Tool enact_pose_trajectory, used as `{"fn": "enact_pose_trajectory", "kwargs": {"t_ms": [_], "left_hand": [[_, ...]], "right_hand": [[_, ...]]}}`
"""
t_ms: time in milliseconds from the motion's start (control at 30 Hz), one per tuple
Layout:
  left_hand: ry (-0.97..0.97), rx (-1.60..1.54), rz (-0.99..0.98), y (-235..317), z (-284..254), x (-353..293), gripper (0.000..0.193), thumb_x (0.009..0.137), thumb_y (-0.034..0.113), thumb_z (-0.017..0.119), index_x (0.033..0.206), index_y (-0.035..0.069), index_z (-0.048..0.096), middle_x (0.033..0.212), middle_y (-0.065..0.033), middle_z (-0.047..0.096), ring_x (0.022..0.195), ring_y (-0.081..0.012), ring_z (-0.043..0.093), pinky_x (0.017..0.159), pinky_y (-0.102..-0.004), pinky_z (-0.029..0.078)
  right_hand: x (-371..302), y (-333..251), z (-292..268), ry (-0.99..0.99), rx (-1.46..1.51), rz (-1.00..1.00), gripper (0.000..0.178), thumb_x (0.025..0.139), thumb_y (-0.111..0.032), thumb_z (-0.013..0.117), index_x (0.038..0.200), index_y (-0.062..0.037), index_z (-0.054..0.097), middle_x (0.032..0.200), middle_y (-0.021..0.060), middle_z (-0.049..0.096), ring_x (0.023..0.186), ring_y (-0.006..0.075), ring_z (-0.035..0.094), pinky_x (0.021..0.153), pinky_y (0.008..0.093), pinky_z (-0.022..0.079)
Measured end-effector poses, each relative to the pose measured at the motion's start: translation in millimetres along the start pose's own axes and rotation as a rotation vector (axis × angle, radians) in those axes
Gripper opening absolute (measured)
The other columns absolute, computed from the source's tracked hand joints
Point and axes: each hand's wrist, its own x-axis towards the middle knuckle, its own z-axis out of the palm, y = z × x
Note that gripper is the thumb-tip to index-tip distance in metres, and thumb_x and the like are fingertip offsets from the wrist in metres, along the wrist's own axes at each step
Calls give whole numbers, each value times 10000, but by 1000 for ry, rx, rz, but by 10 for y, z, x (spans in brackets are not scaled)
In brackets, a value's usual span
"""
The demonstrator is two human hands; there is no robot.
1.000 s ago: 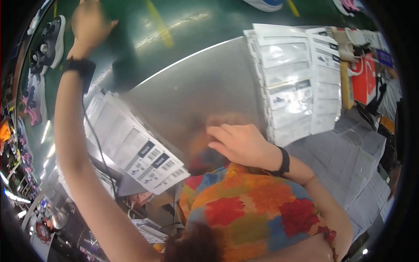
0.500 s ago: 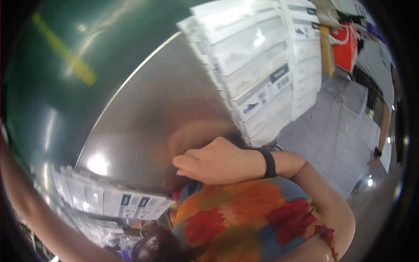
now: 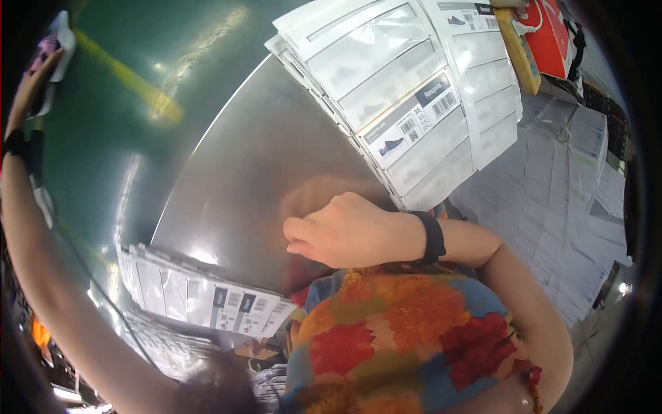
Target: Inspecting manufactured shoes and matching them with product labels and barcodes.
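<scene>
The fingers (image 3: 298,234) of the right hand (image 3: 348,231) are curled loosely together into a soft fist and clamp on nothing; they rest on or just over the near edge of the steel surface (image 3: 255,172), and contact cannot be told. A black band (image 3: 434,238) rings that wrist, and below the hand lies the person's bright patterned shirt (image 3: 407,338).

Up and to the right of these fingers, a fanned stack of flat white boxes (image 3: 414,90) lies on the surface, its near corner just beside the wrist. Each box carries a printed label with a small shoe picture. Down and to the left of the fingers a second stack (image 3: 200,297) of the same flat boxes overhangs the surface's edge.

Far to the left, well apart from all this, the left hand (image 3: 31,86) is raised at the end of a stretched arm. Its fingers (image 3: 48,62) close on something pale (image 3: 61,31), too warped at the rim to identify. A dark band (image 3: 21,145) sits on that wrist.

Beyond the surface is a green floor (image 3: 110,138) with a yellow line (image 3: 131,86). To the right more white sheets (image 3: 565,200) lie spread out, with a red box (image 3: 548,34) above them.
</scene>
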Motion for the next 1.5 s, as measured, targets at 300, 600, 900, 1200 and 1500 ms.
{"fn": "enact_pose_trajectory", "kwargs": {"t_ms": [300,600,900,1200,1500], "left_hand": [[-31,-371,-390,1678,314,-3187,486,877,241,658,1261,-39,559,1179,-110,638,1079,-174,617,952,-335,465],[116,-464,113,3259,2238,-4506,347,663,242,845,940,83,708,793,-85,644,731,-221,630,752,-378,473],[409,-664,-276,3016,2587,-4660,614,770,-15,675,1345,-75,468,1163,-246,631,912,-328,681,764,-355,549],[640,-119,317,2878,2398,-4468,462,691,109,811,1074,-65,620,1093,-228,618,968,-382,657,876,-438,540],[486,-350,316,2865,1744,-4078,201,723,90,776,875,1,679,624,-109,578,539,-227,578,498,-352,445]], "right_hand": [[-271,-240,-316,159,682,30,778,842,-384,723,1432,-28,360,1389,190,433,1232,306,481,942,405,466],[-487,-420,-342,123,-128,4,891,825,-376,734,1484,4,269,1520,327,173,1371,457,262,1108,511,265],[-599,-378,-236,203,-132,121,741,787,-89,690,1431,28,344,1430,313,381,1265,482,448,1001,445,430],[-503,-380,-398,220,-634,-450,365,764,-131,716,1101,-18,634,1174,186,627,1054,334,636,929,442,506],[243,-679,-931,121,-160,-340,136,734,-30,693,869,-15,684,687,77,643,626,216,634,554,326,496]]}}
